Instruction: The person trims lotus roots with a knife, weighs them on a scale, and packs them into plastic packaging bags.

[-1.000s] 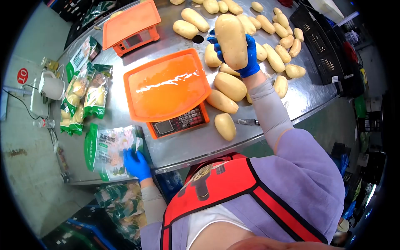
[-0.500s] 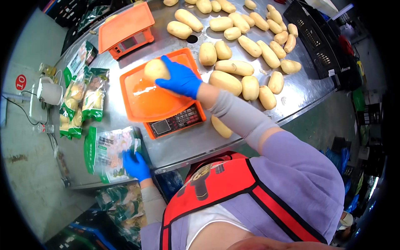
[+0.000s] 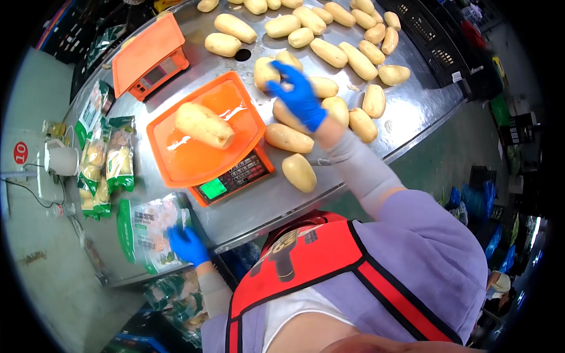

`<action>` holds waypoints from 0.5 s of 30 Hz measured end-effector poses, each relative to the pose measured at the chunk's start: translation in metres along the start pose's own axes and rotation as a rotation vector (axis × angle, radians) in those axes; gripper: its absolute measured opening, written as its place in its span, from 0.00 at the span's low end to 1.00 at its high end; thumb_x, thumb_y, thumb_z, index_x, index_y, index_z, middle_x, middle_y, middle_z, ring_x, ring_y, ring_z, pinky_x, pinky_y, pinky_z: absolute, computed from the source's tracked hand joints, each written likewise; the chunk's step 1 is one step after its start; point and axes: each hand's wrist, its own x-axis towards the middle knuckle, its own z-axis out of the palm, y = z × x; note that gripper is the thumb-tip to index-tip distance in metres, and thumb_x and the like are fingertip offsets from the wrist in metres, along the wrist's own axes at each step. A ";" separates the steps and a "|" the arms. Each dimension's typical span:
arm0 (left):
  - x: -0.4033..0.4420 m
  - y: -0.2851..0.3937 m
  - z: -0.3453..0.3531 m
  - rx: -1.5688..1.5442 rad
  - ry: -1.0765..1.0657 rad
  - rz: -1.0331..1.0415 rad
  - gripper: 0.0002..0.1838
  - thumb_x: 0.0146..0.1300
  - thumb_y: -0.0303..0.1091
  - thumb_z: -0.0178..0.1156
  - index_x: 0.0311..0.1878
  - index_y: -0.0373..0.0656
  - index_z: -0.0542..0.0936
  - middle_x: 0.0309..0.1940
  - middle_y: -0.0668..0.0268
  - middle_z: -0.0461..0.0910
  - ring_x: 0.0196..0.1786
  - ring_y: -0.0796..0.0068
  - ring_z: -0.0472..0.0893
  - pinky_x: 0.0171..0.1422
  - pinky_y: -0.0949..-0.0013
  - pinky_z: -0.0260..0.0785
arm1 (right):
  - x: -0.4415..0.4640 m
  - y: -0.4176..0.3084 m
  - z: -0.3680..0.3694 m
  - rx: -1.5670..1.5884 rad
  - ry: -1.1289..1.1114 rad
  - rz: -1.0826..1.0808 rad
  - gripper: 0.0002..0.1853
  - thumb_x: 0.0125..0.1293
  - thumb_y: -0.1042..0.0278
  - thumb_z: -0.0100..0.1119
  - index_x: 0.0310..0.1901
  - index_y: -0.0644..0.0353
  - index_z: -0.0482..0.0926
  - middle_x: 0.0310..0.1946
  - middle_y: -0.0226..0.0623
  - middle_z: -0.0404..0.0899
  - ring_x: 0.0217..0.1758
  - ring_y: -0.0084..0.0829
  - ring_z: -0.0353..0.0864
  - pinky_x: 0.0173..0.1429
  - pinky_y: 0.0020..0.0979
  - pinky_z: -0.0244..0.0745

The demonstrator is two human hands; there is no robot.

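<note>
One pale lotus root segment (image 3: 203,125) lies on the orange tray (image 3: 168,154) of the near weighing scale, whose display (image 3: 213,188) is lit green. My right hand (image 3: 301,99), in a blue glove, reaches over the loose segments beyond the scale. Its fingers are spread beside a segment (image 3: 265,73), partly around it without visibly gripping. Under my blue-gloved left hand (image 3: 188,246) is a printed plastic bag (image 3: 147,226) with a green edge. That hand grips the bag's right edge, its fingertips partly hidden. Another segment (image 3: 299,172) rests near the table's front edge.
A second orange scale (image 3: 148,56) stands at the back left. Filled bags (image 3: 120,156) lie along the left side, near a white cup-like container (image 3: 61,157). Several more segments (image 3: 359,62) spread across the metal table (image 3: 406,117). A black crate (image 3: 426,41) borders the far right.
My right hand has released the lotus root segment on the scale tray and moved right to the loose ones. The scale display has turned green. My left hand stays at the bag; the view has shifted.
</note>
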 end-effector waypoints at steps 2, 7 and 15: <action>0.000 -0.001 0.000 -0.006 -0.004 0.000 0.20 0.58 0.35 0.58 0.49 0.30 0.75 0.55 0.44 0.72 0.60 0.47 0.70 0.65 0.54 0.60 | 0.005 0.049 -0.067 -0.153 0.204 -0.063 0.23 0.56 0.61 0.65 0.52 0.62 0.76 0.49 0.42 0.77 0.52 0.34 0.75 0.54 0.32 0.71; 0.000 -0.003 0.002 -0.007 -0.004 -0.005 0.19 0.59 0.34 0.58 0.50 0.30 0.75 0.56 0.44 0.71 0.61 0.48 0.69 0.65 0.54 0.59 | 0.001 0.108 -0.199 -0.257 0.332 0.210 0.25 0.58 0.62 0.64 0.55 0.65 0.73 0.48 0.43 0.78 0.50 0.31 0.77 0.54 0.30 0.72; 0.016 -0.009 -0.006 -0.009 -0.157 -0.043 0.19 0.59 0.33 0.60 0.49 0.29 0.74 0.50 0.48 0.75 0.54 0.52 0.73 0.62 0.57 0.62 | 0.005 0.110 -0.195 -0.681 0.245 -0.077 0.29 0.57 0.61 0.64 0.59 0.64 0.69 0.51 0.47 0.76 0.55 0.39 0.76 0.57 0.36 0.71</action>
